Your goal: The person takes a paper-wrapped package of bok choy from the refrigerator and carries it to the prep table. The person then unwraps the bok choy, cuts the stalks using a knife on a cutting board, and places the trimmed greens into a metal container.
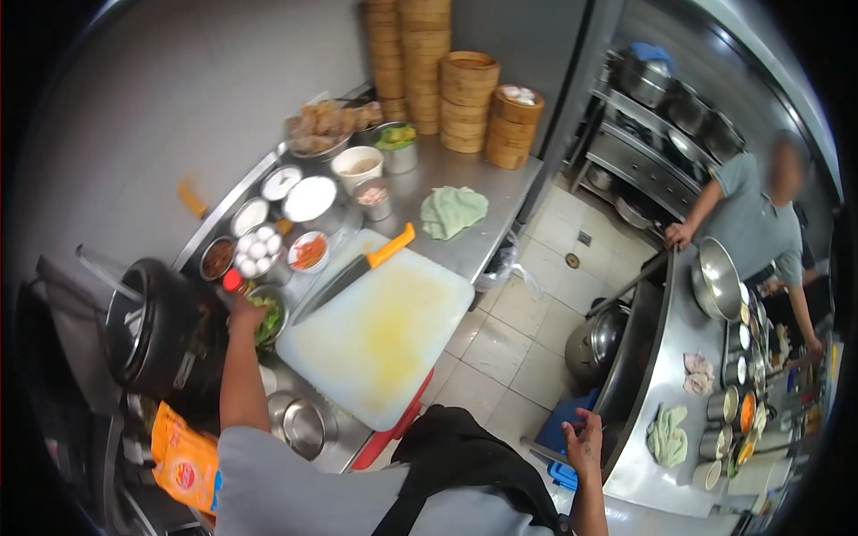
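Left hand (pixel 248 313), left of centre in the frame: fingers down in green leaves (pixel 267 330) in a round metal container; could not tell whether they had closed on any. Red cap (pixel 232 280) stood just beyond the knuckles. Right hand (pixel 584 439), lower right: nothing in it, fingers apart and slightly curled, over the floor.

Around the leaves: a bowl of white egg-shaped pieces (pixel 258 251) just above, a tub of orange-red shreds (pixel 309 251) to the upper right. Black cooker (pixel 168 332) at the left, orange bag (pixel 185 457) below it at lower left.

Centre: white cutting board (pixel 371 344), yellow-stained; knife (pixel 347 277) lay along its upper left edge, orange handle towards the top. Green cloth (pixel 453 213) lay crumpled on the steel counter above the board. Bamboo steamers (pixel 468 103) stood stacked at top centre.

Right side: a co-worker (pixel 760 210) stood behind a second counter, near a large metal bowl (pixel 718 279).
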### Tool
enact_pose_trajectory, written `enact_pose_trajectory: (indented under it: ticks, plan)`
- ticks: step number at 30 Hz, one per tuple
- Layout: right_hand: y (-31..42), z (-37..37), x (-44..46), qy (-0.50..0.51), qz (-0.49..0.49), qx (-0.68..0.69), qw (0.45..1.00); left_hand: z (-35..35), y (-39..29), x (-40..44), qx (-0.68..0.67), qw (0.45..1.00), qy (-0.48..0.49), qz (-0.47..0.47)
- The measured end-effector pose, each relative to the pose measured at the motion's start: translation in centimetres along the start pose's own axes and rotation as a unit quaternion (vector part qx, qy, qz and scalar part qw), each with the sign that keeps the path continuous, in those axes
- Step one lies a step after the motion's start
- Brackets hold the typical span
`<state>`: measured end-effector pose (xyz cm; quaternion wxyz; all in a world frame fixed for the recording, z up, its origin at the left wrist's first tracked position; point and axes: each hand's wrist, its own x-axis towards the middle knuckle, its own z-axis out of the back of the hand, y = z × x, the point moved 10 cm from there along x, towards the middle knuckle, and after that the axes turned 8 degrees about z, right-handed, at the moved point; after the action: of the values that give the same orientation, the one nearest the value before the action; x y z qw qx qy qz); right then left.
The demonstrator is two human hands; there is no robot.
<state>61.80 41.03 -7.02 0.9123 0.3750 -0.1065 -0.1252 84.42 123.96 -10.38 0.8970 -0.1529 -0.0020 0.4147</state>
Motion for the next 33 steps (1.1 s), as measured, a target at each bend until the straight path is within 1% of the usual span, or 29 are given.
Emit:
enact_pose_trajectory:
  ticks: [1, 2, 3, 5, 6, 7, 8, 9, 10, 11, 12, 13, 14, 15, 17, 18, 20, 21, 23, 24, 26, 28, 29, 30, 31, 33]
  plan:
    - [0.7, 0.2, 0.1, 0.006, -0.005, -0.001, 1.0, 1.4, -1.3, -1.7, 0.021, 0.999, 0.023, 0.026]
    - [1.0, 0.3, -0.1, 0.013, -0.01, -0.001, 1.0, 1.7, -1.6, -1.2, 0.049, 0.998, -0.018, 0.026]
    - [0.7, 0.4, -0.1, 0.025, -0.01, -0.032, 0.999, 2.1, -1.9, -0.8, 0.075, 0.995, -0.06, 0.027]
    - [-0.6, 0.5, -0.2, 0.012, -0.004, -0.039, 0.999, 4.8, -4.9, -2.3, 0.15, 0.98, -0.127, -0.015]
    - [-1.0, 0.7, -0.4, 0.0, 0.003, -0.046, 0.999, 5.7, -6.6, -2.4, 0.187, 0.973, -0.133, -0.012]
    - [-0.8, 0.9, -0.4, 0.001, -0.001, -0.053, 0.999, 7.1, -9.6, -4.0, 0.088, 0.991, -0.094, -0.048]
    - [-0.8, 1.5, -0.3, -0.005, -0.007, -0.064, 0.998, 6.5, -12.1, -3.3, 0.019, 0.972, -0.163, -0.168]
    - [-2.7, 1.1, -0.4, -0.013, 0.007, -0.06, 0.998, 5.8, -16.4, -5.5, -0.098, 0.948, -0.115, -0.279]
    - [-3.1, 1.0, -0.3, 0.003, -0.037, -0.074, 0.997, 6.5, -20.9, -7.7, -0.209, 0.9, -0.059, -0.379]
    - [-2.3, 1.0, -0.1, 0.018, -0.063, -0.056, 0.996, 5.7, -25.0, -10.0, -0.209, 0.902, -0.016, -0.377]
    - [-2.6, 0.4, 0.2, 0.034, -0.043, -0.085, 0.995, 4.6, -27.7, -12.2, -0.201, 0.907, 0.024, -0.368]
    - [-2.2, 0.0, 0.4, 0.052, -0.044, -0.085, 0.994, 2.3, -30.6, -13.7, -0.333, 0.849, 0.098, -0.398]
    - [-1.8, -0.4, 1.2, 0.071, -0.04, -0.084, 0.993, -0.4, -33.5, -15.0, -0.317, 0.842, 0.135, -0.415]
    - [-1.9, -1.0, 1.7, 0.081, -0.038, -0.072, 0.993, -1.5, -36.6, -18.4, -0.299, 0.836, 0.17, -0.428]
    - [-1.7, -2.0, 2.5, 0.115, -0.044, -0.063, 0.99, -8.2, -41.4, -20.0, -0.281, 0.817, 0.19, -0.466]
    - [-1.6, -2.1, 2.9, 0.129, -0.051, -0.046, 0.989, -11.2, -43.6, -20.9, -0.205, 0.834, 0.221, -0.462]
    - [-2.0, -1.8, 3.6, 0.116, -0.023, -0.065, 0.991, -13.8, -47.4, -23.4, -0.142, 0.835, 0.173, -0.503]
    - [-2.4, -1.3, 3.9, 0.109, -0.026, -0.065, 0.992, -15.6, -49.1, -23.7, -0.142, 0.831, 0.173, -0.509]
    - [-4.2, -0.8, 4.0, 0.136, -0.069, -0.038, 0.988, -18.2, -50.8, -22.0, -0.09, 0.879, 0.04, -0.467]
    - [-5.4, -0.3, 4.4, 0.131, -0.073, -0.039, 0.988, -19.0, -52.0, -22.1, -0.092, 0.876, 0.042, -0.472]
    - [-8.0, 0.6, 5.5, 0.119, -0.065, -0.049, 0.99, -20.7, -52.4, -18.7, -0.069, 0.948, 0.054, -0.305]
    - [-10.5, 1.4, 7.4, 0.134, -0.09, -0.037, 0.986, -22.8, -54.0, -16.3, -0.009, 0.943, 0.039, -0.331]
    - [-11.9, 1.6, 8.7, 0.141, -0.091, -0.026, 0.985, -23.9, -54.6, -14.6, -0.058, 0.932, 0.02, -0.357]
    - [-13.1, 1.7, 10.2, 0.151, -0.091, -0.013, 0.984, -22.5, -55.1, -15.7, -0.045, 0.936, 0.02, -0.349]
    - [-13.7, 2.2, 11.9, 0.143, -0.055, -0.004, 0.988, -23.9, -55.1, -13.9, -0.087, 0.933, 0.024, -0.347]
    - [-14.2, 4.2, 15.8, 0.137, -0.08, 0.028, 0.987, -23.5, -55.9, -12.7, -0.147, 0.925, -0.018, -0.35]
